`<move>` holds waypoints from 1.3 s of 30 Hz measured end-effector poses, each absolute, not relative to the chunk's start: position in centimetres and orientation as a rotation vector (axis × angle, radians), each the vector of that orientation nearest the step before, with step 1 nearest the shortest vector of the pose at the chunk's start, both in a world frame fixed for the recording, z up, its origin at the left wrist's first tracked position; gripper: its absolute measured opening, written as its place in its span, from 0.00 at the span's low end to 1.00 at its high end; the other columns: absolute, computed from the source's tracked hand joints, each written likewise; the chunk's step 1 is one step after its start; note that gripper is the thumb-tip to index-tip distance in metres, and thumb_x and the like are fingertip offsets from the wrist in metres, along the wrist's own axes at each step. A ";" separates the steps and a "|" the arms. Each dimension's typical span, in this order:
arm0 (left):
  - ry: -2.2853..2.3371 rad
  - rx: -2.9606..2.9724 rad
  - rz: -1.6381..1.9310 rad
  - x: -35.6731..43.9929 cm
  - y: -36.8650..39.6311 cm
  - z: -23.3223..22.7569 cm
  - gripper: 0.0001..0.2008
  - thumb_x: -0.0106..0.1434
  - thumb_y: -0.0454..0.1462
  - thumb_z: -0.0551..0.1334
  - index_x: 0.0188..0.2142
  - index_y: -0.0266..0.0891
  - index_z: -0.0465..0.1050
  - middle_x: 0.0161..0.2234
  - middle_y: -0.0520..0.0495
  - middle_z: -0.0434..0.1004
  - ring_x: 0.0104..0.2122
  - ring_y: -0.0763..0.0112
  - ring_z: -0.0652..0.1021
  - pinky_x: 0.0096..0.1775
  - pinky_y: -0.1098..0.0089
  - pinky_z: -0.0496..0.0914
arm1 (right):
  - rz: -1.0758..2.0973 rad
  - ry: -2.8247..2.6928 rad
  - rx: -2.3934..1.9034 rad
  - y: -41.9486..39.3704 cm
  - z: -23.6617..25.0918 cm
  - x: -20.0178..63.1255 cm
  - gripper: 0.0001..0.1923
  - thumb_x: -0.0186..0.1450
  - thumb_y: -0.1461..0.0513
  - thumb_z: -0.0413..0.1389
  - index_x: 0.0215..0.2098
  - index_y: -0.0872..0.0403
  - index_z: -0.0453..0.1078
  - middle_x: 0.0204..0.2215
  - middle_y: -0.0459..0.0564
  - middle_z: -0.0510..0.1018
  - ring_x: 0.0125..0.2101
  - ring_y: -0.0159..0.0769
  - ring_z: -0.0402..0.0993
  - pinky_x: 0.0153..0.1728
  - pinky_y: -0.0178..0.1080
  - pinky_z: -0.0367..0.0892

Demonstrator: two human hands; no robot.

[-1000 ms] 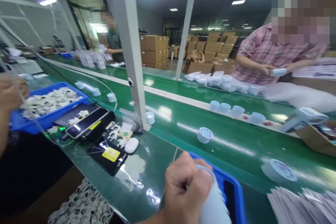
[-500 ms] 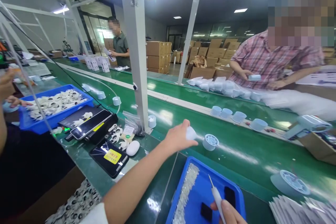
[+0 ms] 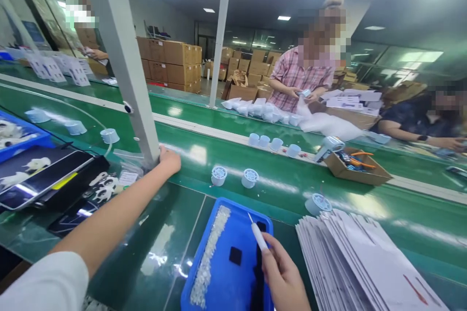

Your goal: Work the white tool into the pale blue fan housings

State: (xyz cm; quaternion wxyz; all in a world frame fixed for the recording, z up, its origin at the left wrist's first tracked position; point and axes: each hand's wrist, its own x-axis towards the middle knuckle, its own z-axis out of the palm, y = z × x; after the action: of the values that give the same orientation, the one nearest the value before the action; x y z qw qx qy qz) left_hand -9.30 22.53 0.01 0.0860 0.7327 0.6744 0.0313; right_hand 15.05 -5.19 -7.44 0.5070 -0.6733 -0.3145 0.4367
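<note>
My left hand (image 3: 170, 161) reaches across the green conveyor to the foot of the white post (image 3: 122, 58). Its fingers are mostly hidden there, and I cannot see what they touch. Closed around a slim white-handled screwdriver (image 3: 259, 237), my right hand (image 3: 282, 272) is over the right side of a blue tray (image 3: 221, 201). The thin metal tip points up and away. Along the tray's left side lies a strip of small clear pieces (image 3: 211, 252), with a black square (image 3: 235, 255) nearer the middle. Two light blue round parts (image 3: 219, 175) (image 3: 250, 178) sit on the belt beyond the tray.
A stack of white printed sheets (image 3: 350, 257) is at the right, with another blue part (image 3: 318, 203) behind it. Several blue cups (image 3: 276, 144) line the belt's divider near a cardboard box (image 3: 357, 170) of tools. Black devices (image 3: 54, 175) lie at left. Co-workers are across the line.
The view has swung right. My left hand has let go of a light blue part, leaving it on the belt beside another, and moved left to the post. My right hand still holds the screwdriver.
</note>
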 end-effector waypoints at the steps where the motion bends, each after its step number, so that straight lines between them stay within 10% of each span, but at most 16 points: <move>1: 2.025 2.194 0.086 -9.6 22.4 -0.1 0.17 0.63 0.39 0.61 0.51 0.37 0.68 0.54 0.41 0.68 0.53 0.55 0.70 0.53 0.47 0.64 | 1.012 -0.812 -1.626 -4.7 -7.5 15.1 0.30 0.54 0.41 0.57 0.43 0.53 0.69 0.19 0.40 0.63 0.22 0.34 0.62 0.24 0.36 0.59; 6: 1.964 2.343 0.241 -8.4 19.9 1.3 0.19 0.60 0.33 0.59 0.52 0.36 0.67 0.53 0.32 0.64 0.56 0.43 0.64 0.51 0.49 0.63 | 0.821 -0.978 -1.505 -1.6 -7.2 13.9 0.18 0.59 0.47 0.58 0.36 0.52 0.68 0.26 0.46 0.71 0.27 0.36 0.68 0.28 0.37 0.64; 17: 1.444 1.788 0.832 -8.4 10.7 2.8 0.23 0.53 0.52 0.64 0.46 0.48 0.70 0.43 0.46 0.75 0.41 0.56 0.76 0.40 0.61 0.69 | 0.862 -1.117 -1.303 -0.1 -9.6 13.0 0.14 0.65 0.50 0.53 0.38 0.52 0.66 0.33 0.49 0.74 0.28 0.35 0.73 0.32 0.39 0.70; 39: 1.334 1.313 0.927 -10.9 6.8 0.3 0.23 0.52 0.50 0.68 0.44 0.46 0.69 0.42 0.47 0.76 0.43 0.58 0.76 0.41 0.64 0.72 | 0.702 -1.279 -1.435 -1.5 -9.3 13.3 0.13 0.67 0.52 0.51 0.40 0.53 0.67 0.35 0.51 0.76 0.29 0.36 0.75 0.33 0.39 0.71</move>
State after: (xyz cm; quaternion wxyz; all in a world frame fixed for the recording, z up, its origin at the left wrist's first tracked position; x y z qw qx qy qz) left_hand -10.92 6.83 0.27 0.5022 0.5436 0.5522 0.3838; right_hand 13.31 -1.54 -9.33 0.5205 -0.5988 -0.5337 0.2927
